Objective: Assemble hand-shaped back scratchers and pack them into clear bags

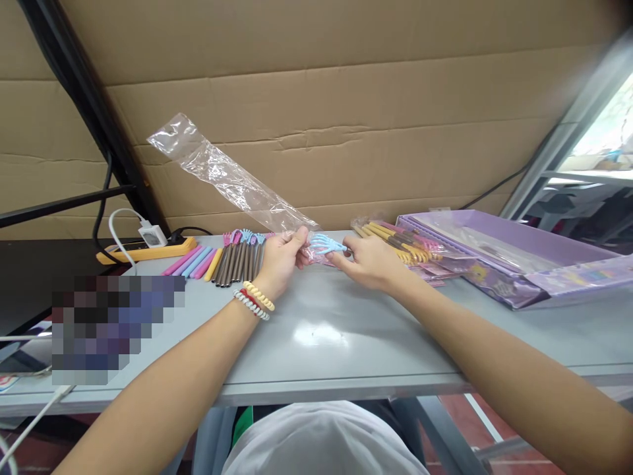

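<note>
My left hand [283, 258] pinches the near end of a long clear plastic sleeve [232, 181], which slants up and away to the left. A light blue claw-shaped back scratcher head [325, 244] lies at the sleeve's mouth, between my two hands. The fingers of my right hand [368, 260] are closed on the blue back scratcher by its head; the rest of it is hidden. Left of my left hand lies a row of back scratchers [240, 260] with dark metal shafts and pink, blue and purple heads. Beside them are pink, blue and yellow handles [195, 262].
Bagged back scratchers [395, 241] with yellow heads lie right of my right hand. A purple box [519, 290] stands farther right on the grey table [321, 356]. A yellow power strip [163, 251] with a white charger is at the back left, before a cardboard wall [346, 99].
</note>
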A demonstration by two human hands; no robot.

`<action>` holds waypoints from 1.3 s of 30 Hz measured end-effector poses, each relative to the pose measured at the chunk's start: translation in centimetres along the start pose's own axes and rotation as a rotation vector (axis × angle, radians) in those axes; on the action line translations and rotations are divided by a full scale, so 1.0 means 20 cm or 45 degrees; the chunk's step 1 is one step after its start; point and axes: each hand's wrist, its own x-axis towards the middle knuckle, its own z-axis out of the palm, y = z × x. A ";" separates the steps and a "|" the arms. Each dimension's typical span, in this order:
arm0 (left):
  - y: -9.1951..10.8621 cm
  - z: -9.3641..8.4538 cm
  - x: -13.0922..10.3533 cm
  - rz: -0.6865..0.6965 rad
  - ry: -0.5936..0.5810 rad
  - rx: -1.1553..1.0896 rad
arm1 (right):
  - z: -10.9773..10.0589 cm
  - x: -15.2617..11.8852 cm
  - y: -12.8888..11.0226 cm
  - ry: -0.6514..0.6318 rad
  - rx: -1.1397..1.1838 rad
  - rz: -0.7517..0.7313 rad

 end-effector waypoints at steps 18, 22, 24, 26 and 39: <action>0.00 0.02 -0.02 -0.100 -0.173 0.156 | 0.00 0.01 0.01 -0.080 -0.018 0.142; 0.02 0.00 -0.01 -0.058 -0.028 0.057 | -0.01 0.01 0.01 -0.075 -0.014 0.137; 0.03 0.00 -0.01 -0.082 0.000 0.045 | -0.01 0.01 0.01 -0.082 -0.023 0.142; 0.03 -0.01 -0.01 -0.125 -0.016 0.053 | -0.01 0.01 0.01 -0.090 -0.031 0.149; 0.00 0.03 -0.04 -0.195 -0.262 0.138 | 0.01 0.01 0.02 -0.094 0.095 0.114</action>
